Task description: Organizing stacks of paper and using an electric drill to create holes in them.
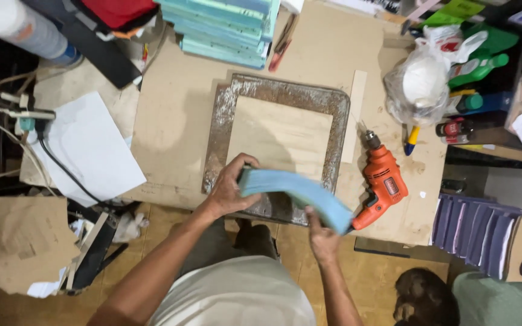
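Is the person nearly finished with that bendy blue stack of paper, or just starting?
Hard to say. A pile of similar teal sheets already sits at the table's far edge. Right now the left hand and right hand hold a curved blue paper stack above the rusty square metal frame. The orange power drill lies untouched beside it.

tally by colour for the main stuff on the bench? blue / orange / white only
Blue: 2 – bent light-blue paper stack held by left hand and right hand; pile of teal-blue boards
Orange: 1 – orange electric drill
White: 2 – white paper sheet; white tied plastic bag
Total: 5
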